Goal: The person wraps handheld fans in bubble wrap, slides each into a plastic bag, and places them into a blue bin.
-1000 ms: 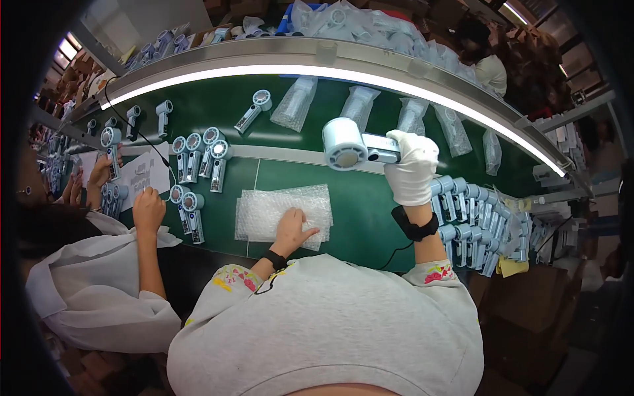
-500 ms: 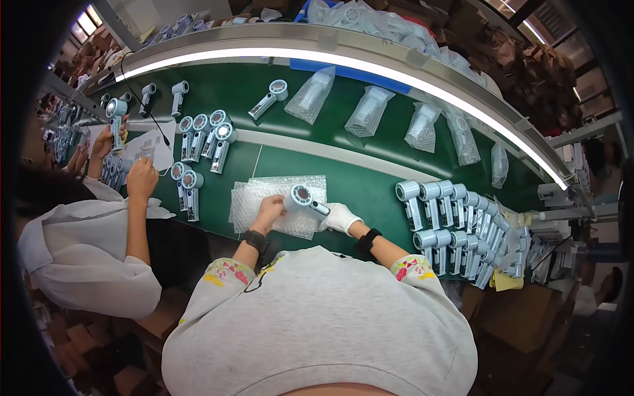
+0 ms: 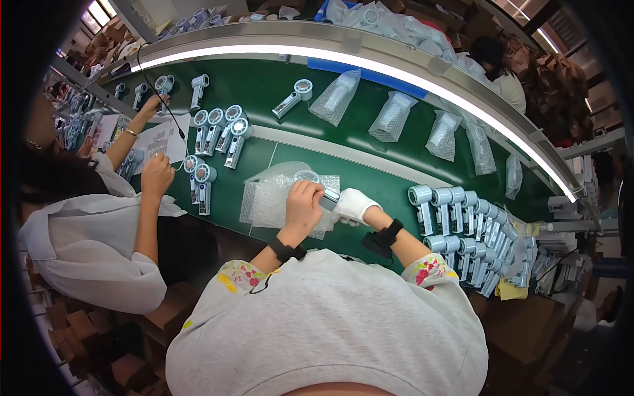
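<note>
I see grn bench [image 3: 380, 189] w/ bubble bags [image 3: 259, 203] on it; fan [image 3: 331, 194] over or partly in bags, can't tell. Gloved R hand [image 3: 353, 206] grips fan; L hand [image 3: 304, 208] fingers curled at fan, grip unclear.

Table [image 3: 383, 173] is smooth green, semi-gloss from where I'm standing, catching glare. Fans [image 3: 420, 195]: hard pale-blue plastic, slight gloss, shiny metallic-looking handle fronts [image 3: 424, 218]. Bubble wrap [image 3: 257, 206]: clear plastic, bumpy, shiny. Glove [image 3: 353, 206]: white cloth, matt. Sweatshirt [image 3: 323, 317]: grey cloth, matt, soft-looking. Rail [image 3: 277, 34] looks like metal, dull sheen. Box [image 3: 522, 327]: brown cardboard, matt.
</note>
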A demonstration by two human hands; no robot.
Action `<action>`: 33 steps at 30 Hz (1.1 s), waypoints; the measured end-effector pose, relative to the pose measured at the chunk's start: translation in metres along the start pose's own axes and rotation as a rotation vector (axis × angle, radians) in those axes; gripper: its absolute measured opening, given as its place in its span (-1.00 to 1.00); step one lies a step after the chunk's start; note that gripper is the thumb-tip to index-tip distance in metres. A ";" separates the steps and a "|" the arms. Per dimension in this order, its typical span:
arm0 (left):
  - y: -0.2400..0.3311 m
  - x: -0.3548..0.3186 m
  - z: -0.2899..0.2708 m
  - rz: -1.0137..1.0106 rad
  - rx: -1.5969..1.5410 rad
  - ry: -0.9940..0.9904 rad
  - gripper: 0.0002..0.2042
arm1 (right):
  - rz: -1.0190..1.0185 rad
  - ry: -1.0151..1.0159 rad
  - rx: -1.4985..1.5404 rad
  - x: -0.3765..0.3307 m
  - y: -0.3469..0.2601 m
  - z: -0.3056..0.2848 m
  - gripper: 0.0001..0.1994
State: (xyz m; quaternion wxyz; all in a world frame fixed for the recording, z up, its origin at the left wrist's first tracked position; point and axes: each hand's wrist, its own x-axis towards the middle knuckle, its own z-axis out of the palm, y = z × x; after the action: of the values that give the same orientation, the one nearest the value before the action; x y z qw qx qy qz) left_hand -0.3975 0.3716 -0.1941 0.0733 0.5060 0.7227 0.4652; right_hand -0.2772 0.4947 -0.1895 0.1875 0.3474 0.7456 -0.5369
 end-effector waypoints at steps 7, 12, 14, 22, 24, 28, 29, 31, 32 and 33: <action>0.070 0.024 -0.030 0.040 -0.308 -0.058 -0.94 | -0.018 -0.435 1.600 -0.029 -0.027 -0.031 -0.70; 0.059 0.065 -0.033 0.165 -0.389 -0.355 -0.91 | -0.146 -0.091 1.472 -0.041 -0.041 -0.042 -0.66; 0.051 0.073 -0.023 0.244 -0.388 -0.455 -0.89 | -0.113 0.030 1.449 -0.037 -0.029 -0.041 -0.67; -0.009 0.149 0.019 -0.930 -1.078 -0.666 -0.67 | -0.104 0.087 0.463 -0.022 -0.029 -0.077 -0.65; -0.020 0.180 0.041 -0.683 -0.792 -0.615 -0.66 | -0.092 0.397 0.519 -0.006 -0.002 -0.111 -0.64; -0.092 0.249 0.127 -0.144 -0.430 -0.470 -0.54 | -0.088 1.084 0.384 0.072 0.100 -0.190 -0.49; -0.075 0.264 0.148 -0.184 -0.100 -0.536 -0.48 | 0.188 1.126 0.295 0.080 0.118 -0.201 -0.42; -0.089 0.290 0.172 -0.192 0.262 -0.546 -0.43 | 0.658 1.125 0.133 0.110 0.113 -0.224 -0.30; -0.131 0.293 0.180 -0.278 0.204 -0.538 -0.41 | 0.628 1.140 0.145 0.120 0.098 -0.234 -0.30; -0.144 0.295 0.184 -0.372 0.136 -0.548 -0.39 | 0.611 1.126 0.129 0.126 0.093 -0.237 -0.30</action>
State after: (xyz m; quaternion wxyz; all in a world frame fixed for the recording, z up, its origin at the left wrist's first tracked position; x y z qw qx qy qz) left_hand -0.5274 0.7097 -0.2965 0.3144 0.4754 0.7854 0.2414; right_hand -0.2752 0.7719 -0.2503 -0.1092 0.7832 0.5637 -0.2386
